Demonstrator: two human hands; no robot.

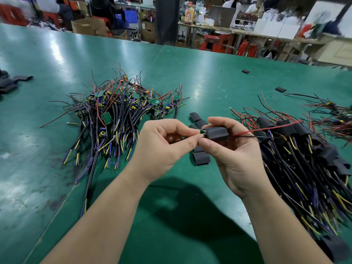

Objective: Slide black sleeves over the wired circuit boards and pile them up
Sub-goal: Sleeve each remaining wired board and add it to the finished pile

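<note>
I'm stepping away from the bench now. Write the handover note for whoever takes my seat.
Left hand: pinching the green circuit board end.
Right hand: gripping the black flat sleeve, nearly over that board; red and black wires exit right.
Unsleeved wired boards: left heap on the green table.
Loose black sleeves: centre.
Finished sleeved pile: right.
Left: seat sleeve, pile it, repeat.

Head-worn, downward over green table (57,60)

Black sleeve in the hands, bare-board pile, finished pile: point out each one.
Black sleeve (217,133): head view, middle of its flat side.
Bare-board pile (116,111): head view, the tangled centre.
Finished pile (297,141): head view, sleeved ends near the top.
</note>
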